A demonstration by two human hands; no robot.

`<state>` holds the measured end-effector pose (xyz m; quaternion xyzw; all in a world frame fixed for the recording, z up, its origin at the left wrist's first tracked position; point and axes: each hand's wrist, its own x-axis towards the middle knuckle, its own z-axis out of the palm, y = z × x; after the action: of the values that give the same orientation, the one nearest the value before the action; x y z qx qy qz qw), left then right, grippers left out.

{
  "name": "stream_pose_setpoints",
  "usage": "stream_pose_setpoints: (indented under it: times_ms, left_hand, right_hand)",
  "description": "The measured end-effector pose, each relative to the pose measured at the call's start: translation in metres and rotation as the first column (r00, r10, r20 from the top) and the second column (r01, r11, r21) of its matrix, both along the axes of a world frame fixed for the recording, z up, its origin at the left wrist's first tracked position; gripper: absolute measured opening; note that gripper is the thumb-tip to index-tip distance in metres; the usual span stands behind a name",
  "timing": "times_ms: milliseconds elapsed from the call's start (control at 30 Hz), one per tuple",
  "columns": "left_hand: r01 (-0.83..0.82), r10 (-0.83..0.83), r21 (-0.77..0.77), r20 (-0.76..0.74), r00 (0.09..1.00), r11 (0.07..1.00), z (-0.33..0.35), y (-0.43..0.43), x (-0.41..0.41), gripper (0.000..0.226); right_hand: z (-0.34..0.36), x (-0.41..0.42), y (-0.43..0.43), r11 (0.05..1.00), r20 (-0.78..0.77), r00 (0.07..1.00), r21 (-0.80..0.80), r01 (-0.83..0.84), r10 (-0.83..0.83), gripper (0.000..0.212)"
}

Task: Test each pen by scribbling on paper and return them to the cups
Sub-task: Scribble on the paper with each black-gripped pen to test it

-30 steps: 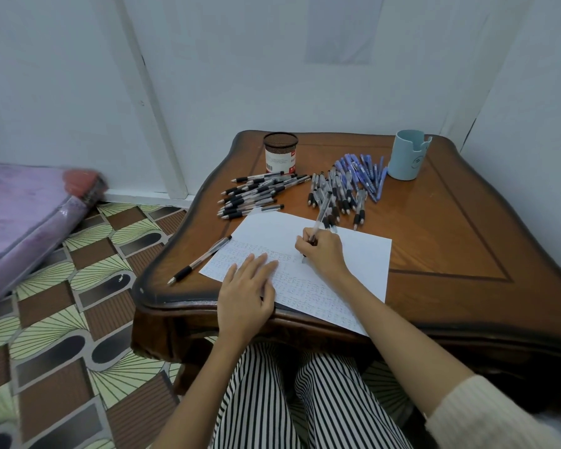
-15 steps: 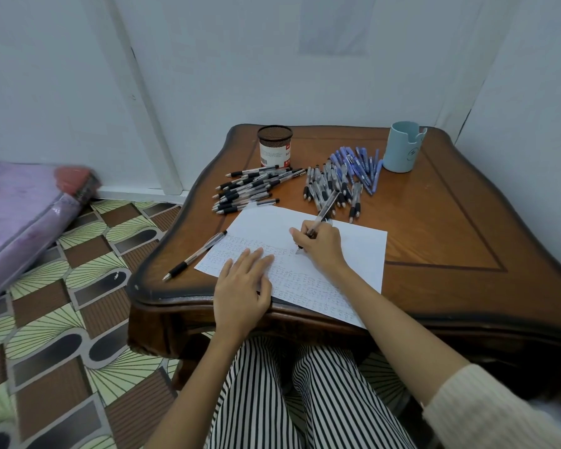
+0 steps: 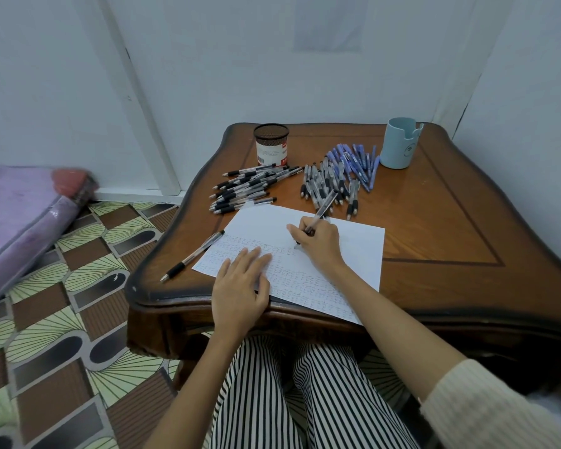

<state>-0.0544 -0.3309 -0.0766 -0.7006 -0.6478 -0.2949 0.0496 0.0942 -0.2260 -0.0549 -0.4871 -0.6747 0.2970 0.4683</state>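
My right hand (image 3: 318, 243) grips a black pen (image 3: 321, 210) with its tip down on the white paper (image 3: 353, 251), which is covered in rows of small scribbles. My left hand (image 3: 240, 286) lies flat on the paper's near left part and presses it down. A single black pen (image 3: 193, 256) lies by the paper's left edge. Several black pens (image 3: 243, 189) are heaped in front of the dark mesh cup (image 3: 271, 144). More black pens (image 3: 329, 186) and blue pens (image 3: 353, 162) lie next to the light blue cup (image 3: 400, 142).
The wooden table (image 3: 450, 228) stands in a corner between white walls. A purple mattress (image 3: 17, 218) lies on the patterned floor to the left. My striped trouser legs are under the table's near edge.
The view has shifted slightly. My right hand keeps the pen on the paper and has edged along the scribbled line. My left hand stays flat on the sheet.
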Motion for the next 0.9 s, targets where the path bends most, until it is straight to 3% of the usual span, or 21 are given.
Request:
stream_pose_setpoints:
  times_ms: [333, 433, 500, 533, 633, 800, 900]
  left_hand:
    - [-0.005, 0.005, -0.005, 0.003, 1.000, 1.000, -0.001, 0.000, 0.000, 0.046]
    - [-0.001, 0.001, -0.006, 0.002, 1.000, 1.000, 0.000, 0.000, 0.000, 0.046]
    - [0.002, -0.002, -0.008, -0.003, 1.000, 1.000, 0.000, 0.000, -0.001, 0.046]
    - [0.003, -0.003, -0.008, -0.003, 1.000, 1.000, 0.000, 0.000, -0.001, 0.046]
    - [0.009, -0.009, -0.026, 0.004, 1.000, 1.000, 0.001, 0.000, -0.002, 0.047]
    - [0.012, -0.011, -0.036, 0.002, 1.000, 0.999, 0.001, 0.000, -0.001, 0.048]
    - [0.010, -0.010, -0.042, -0.001, 1.000, 0.999, 0.002, 0.000, -0.001, 0.049]
  right_hand:
    - [0.003, -0.002, 0.000, 0.997, 0.011, 0.998, -0.035, 0.064, -0.064, 0.046]
    - [0.008, 0.001, -0.002, 0.983, -0.217, 0.972, -0.173, 0.056, -0.093, 0.055]
    - [0.009, 0.007, 0.000, 0.969, -0.287, 0.954, -0.246, 0.013, -0.085, 0.058]
    - [0.008, 0.009, 0.001, 0.964, -0.296, 0.953, -0.264, -0.019, -0.062, 0.054]
    - [0.009, 0.011, 0.003, 0.950, -0.332, 0.943, -0.298, -0.092, -0.013, 0.012]
    - [0.010, 0.013, 0.003, 0.926, -0.354, 0.934, -0.332, -0.178, 0.053, 0.029]
    - [0.010, 0.013, 0.004, 0.932, -0.365, 0.931, -0.344, -0.117, -0.018, 0.030]
